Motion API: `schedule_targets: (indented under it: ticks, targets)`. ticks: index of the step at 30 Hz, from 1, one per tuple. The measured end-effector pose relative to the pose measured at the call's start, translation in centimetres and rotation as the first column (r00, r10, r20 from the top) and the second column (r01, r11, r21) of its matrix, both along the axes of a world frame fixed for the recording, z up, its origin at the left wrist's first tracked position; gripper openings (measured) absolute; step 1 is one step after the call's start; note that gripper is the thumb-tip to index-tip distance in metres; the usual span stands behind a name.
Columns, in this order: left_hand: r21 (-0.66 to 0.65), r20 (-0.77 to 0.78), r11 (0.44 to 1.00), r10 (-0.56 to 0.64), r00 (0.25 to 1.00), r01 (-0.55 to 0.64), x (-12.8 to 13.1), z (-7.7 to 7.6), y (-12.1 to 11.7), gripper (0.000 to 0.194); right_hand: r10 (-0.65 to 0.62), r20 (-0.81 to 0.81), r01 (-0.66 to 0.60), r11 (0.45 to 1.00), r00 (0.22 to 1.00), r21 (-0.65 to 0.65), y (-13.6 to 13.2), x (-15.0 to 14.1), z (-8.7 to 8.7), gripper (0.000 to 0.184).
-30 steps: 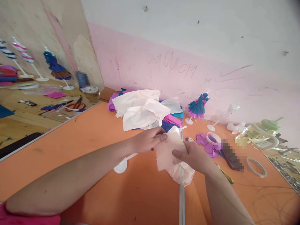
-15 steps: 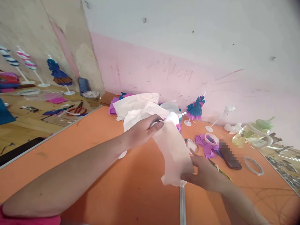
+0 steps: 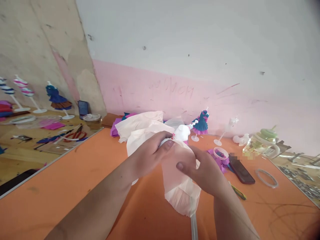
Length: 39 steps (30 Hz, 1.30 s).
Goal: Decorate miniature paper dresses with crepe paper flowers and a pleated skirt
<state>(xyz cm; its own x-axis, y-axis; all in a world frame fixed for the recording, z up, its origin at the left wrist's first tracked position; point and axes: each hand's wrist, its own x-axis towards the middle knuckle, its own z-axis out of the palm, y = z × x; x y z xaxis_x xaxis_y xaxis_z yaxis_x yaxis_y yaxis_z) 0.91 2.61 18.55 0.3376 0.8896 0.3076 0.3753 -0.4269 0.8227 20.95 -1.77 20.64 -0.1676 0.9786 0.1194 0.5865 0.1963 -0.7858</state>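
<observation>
A small white mannequin point(image 3: 182, 132) leans over to the right in front of me, its neck pointing toward the wall. Cream crepe-like paper point(image 3: 172, 170) hangs down from its waist area. My left hand point(image 3: 150, 151) is closed around the mannequin's lower body, its thumb pressing the paper's top edge. On the right side of the sheet, my right hand point(image 3: 206, 171) grips the paper, thumb in front and fingers behind. More cream paper point(image 3: 142, 125) lies crumpled behind my left hand. Part of the mannequin's base shows under my left wrist.
A mannequin in a teal and purple dress point(image 3: 201, 122) stands behind, beside a bare white one point(image 3: 231, 125). To the right are a small bowl point(image 3: 221, 153), a phone point(image 3: 241, 170), a tape ring point(image 3: 267, 178), a yellow cutter point(image 3: 238, 192) and a jug point(image 3: 265, 143). Orange-handled pliers point(image 3: 77, 135) lie left.
My right hand has moved up and left along the paper, closer to the mannequin. The paper's lower end now bunches and curls. The view has tilted up a little.
</observation>
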Motion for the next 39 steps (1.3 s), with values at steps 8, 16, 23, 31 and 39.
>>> schedule_targets:
  ticks: [8,16,23,31,39]
  targets:
    - [-0.11,-0.02,0.988,-0.109,0.994,0.106,0.5,-2.0,2.2,0.04,-0.01,0.065,0.019,0.99,0.998,-0.137,2.3,1.3,-2.0,0.016]
    - [-0.076,-0.095,0.997,-0.036,0.995,0.029,1.1,-1.9,2.6,0.037,-0.013,0.166,0.028,0.996,0.986,-0.087,3.2,2.0,-3.2,0.045]
    - [-0.119,-0.011,0.986,-0.122,0.993,0.119,1.2,-2.0,2.1,0.036,0.052,0.12,-0.03,0.983,0.991,-0.18,2.7,2.7,-2.5,0.042]
    - [-0.107,0.007,0.991,-0.086,0.996,0.086,1.4,-2.5,2.1,0.039,0.013,0.032,-0.009,0.99,0.999,-0.14,2.7,1.9,-3.3,0.025]
    - [-0.078,-0.022,0.987,-0.146,0.989,0.143,1.7,-2.0,1.8,0.034,0.079,0.008,-0.077,0.985,0.997,-0.154,2.5,3.1,-2.5,0.039]
